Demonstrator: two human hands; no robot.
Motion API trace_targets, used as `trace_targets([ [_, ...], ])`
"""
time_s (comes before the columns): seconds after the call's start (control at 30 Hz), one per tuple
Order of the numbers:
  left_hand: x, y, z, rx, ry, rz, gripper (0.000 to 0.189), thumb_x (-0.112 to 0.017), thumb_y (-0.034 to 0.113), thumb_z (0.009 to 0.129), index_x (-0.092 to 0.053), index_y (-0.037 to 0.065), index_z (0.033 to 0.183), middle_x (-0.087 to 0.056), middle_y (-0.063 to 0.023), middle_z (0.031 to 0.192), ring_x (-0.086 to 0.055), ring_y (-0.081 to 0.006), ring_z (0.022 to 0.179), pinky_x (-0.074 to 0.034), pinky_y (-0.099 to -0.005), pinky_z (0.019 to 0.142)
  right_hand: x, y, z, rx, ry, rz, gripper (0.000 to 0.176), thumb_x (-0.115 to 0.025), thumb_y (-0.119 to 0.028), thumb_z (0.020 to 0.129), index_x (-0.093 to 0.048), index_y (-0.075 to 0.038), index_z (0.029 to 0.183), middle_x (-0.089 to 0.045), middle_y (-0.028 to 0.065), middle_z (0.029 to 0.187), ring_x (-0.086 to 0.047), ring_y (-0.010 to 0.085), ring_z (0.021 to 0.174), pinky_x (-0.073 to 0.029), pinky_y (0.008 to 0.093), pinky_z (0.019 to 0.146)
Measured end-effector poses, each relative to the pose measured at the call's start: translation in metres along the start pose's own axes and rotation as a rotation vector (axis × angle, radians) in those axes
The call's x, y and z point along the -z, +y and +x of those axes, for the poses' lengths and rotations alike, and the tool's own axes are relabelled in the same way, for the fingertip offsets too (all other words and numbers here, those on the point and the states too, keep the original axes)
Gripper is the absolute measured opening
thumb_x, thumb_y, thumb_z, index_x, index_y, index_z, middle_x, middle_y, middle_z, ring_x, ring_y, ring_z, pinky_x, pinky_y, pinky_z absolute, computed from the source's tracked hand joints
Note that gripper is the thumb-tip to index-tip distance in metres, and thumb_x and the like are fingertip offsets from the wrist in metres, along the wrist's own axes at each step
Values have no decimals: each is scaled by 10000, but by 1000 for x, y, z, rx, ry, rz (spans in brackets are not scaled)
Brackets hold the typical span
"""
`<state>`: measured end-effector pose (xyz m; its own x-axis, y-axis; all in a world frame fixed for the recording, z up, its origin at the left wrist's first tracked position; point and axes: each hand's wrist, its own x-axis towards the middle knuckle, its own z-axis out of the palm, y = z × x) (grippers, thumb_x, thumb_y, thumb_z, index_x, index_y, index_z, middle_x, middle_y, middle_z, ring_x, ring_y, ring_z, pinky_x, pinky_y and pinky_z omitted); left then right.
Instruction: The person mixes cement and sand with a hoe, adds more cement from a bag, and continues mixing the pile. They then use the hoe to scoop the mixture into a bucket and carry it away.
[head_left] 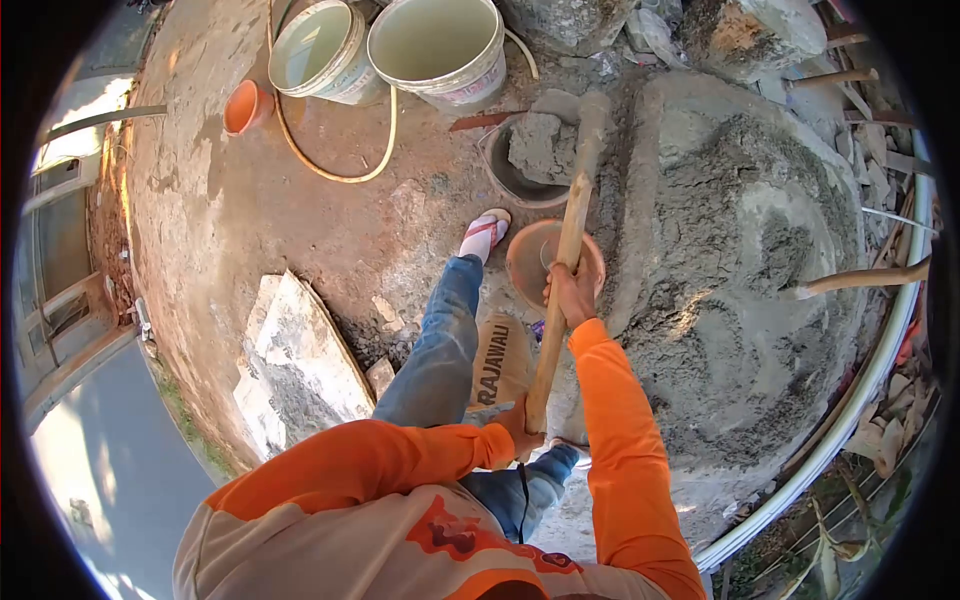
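Observation:
My right hand (573,294) is wrapped round the middle of the wooden handle of a hoe (570,225). Lower down, near the handle's end, my left hand (518,428) grips the same hoe close to my body. At the far end, a lump of wet grey mortar (543,148) sits at the hoe's head, over or in a mortar-smeared bucket (510,182); the blade is mostly hidden. An orange-brown bucket (530,262) stands nearer me, partly behind the handle and my right hand. To the right spreads a large bed of wet mortar (740,250).
Two large pails, a left one (318,50) and a right one (436,50), hold water, with a hose (340,178) looping below. A small orange bucket (243,107) lies left. A cement bag (503,360) and a pale board (300,360) are near my legs. Another wooden handle (865,278) juts in from the right.

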<state>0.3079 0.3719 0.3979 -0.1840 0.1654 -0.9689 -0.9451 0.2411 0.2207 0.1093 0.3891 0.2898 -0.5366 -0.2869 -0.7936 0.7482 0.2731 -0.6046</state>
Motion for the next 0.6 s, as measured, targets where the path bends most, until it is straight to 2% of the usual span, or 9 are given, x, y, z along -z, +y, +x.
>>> trace_targets([
  [0.03,-5,-8,15,7,0,4,850,-710,314,673,-217,84,1325,-568,-222,1042,-581,-328,964,-461,-384,790,1,5,7,15,1,32,237,-540,-117,813,-417,-26,994,-510,68,678,-523,158,476,-442,306,409],
  [0.1,-28,-28,41,-26,192,75,832,-710,319,666,-237,123,1322,-581,-191,1040,-582,-317,963,-452,-390,806,8,11,8,-3,-36,134,226,-537,-110,811,-420,-26,984,-505,68,671,-516,157,472,-439,307,410],
  [0.27,-40,-48,58,-98,241,139,797,-719,309,657,-289,123,1301,-583,-171,1059,-580,-327,961,-446,-381,826,37,5,-33,30,-65,336,216,-482,-128,830,-429,-64,1030,-490,54,696,-501,156,509,-446,292,447],
  [0.37,-66,-53,41,-217,240,220,750,-737,282,616,-332,140,1231,-602,-164,989,-588,-365,911,-444,-436,784,74,20,-76,118,-13,470,219,-489,-134,826,-433,-58,1024,-491,64,690,-501,157,502,-446,295,439],
  [0.47,-117,-70,19,-196,10,346,715,-726,239,634,-330,76,1207,-579,-202,980,-574,-385,913,-448,-437,778,145,75,-138,126,246,700,175,-509,-114,817,-436,-48,962,-499,58,656,-497,146,465,-439,293,412],
  [0.57,-160,-70,5,-201,-186,586,665,-694,208,660,-331,71,1200,-577,-199,962,-575,-386,905,-453,-426,772,210,135,-198,60,565,723,179,-515,-141,817,-432,-60,954,-495,59,651,-493,147,459,-434,292,398],
  [0.6,-174,-70,7,-289,-234,556,639,-674,195,671,-335,75,1199,-576,-203,958,-574,-390,899,-453,-427,770,234,154,-218,46,652,781,179,-515,-141,817,-432,-60,954,-495,59,651,-493,147,459,-434,292,398],
])
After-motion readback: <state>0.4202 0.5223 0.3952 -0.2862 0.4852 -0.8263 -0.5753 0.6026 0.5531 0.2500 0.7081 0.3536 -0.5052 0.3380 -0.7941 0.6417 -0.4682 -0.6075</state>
